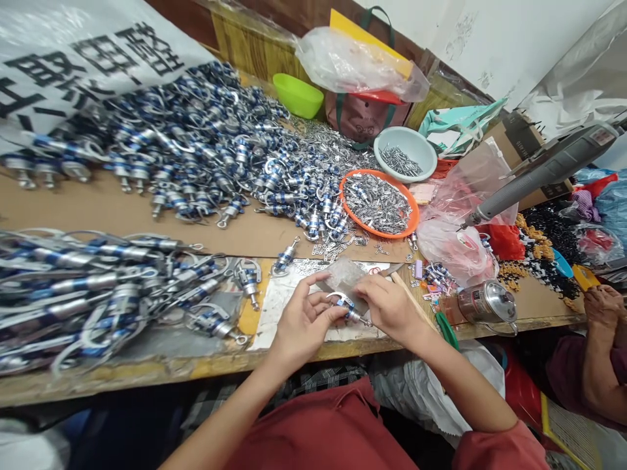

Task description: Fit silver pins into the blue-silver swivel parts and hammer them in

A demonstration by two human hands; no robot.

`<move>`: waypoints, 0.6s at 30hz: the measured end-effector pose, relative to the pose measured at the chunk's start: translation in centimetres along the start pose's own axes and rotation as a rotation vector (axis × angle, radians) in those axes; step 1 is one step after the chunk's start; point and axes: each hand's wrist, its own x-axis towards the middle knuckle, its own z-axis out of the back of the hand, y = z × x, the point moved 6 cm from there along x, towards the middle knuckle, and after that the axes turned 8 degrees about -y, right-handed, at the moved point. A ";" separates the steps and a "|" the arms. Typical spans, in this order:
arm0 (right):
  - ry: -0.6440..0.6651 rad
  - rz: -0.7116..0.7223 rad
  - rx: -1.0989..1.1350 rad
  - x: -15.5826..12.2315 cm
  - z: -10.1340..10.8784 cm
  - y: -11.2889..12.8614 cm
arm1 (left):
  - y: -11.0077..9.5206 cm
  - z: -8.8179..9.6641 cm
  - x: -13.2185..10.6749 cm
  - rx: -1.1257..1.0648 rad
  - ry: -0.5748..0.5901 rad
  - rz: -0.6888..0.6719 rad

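My left hand [304, 320] is closed on a silver-and-blue metal piece [351, 311] with a curved arm and a small eyelet at its end. Close beside it, my right hand [392, 307] has its fingers pinched together at the piece; what lies between them is hidden. Just beyond both hands stands a greyish, partly see-through block [341, 274]. A white paper sheet [279, 313] lies under the hands. Another such piece [285, 256] rests at the sheet's far edge, and one more [248, 279] lies to its left.
Left are a large heap [206, 137] of silver-and-blue pieces and a nearer pile [98, 281]. Beyond the hands are an orange tray [415, 219] of small metal parts and a pale blue bowl [385, 138]. An electric screwdriver [543, 171] hangs right, above a lidded metal mug [477, 301]. Another person's hand [603, 305] is far right.
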 end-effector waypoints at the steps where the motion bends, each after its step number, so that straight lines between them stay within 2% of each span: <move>1: -0.041 0.037 0.026 -0.2 0.0 0.1 | 0.0 0.0 0.0 0.002 0.000 -0.005; 5: -0.116 0.127 0.003 -0.6 -0.1 0.7 | -0.1 0.0 -0.1 0.012 -0.005 -0.012; 12: 0.002 0.079 -0.152 -1.3 0.0 1.9 | -0.2 0.1 0.0 0.010 -0.019 -0.027; 18: -0.146 0.031 -0.042 -1.5 0.5 1.6 | 0.0 0.0 0.0 -0.024 -0.014 -0.003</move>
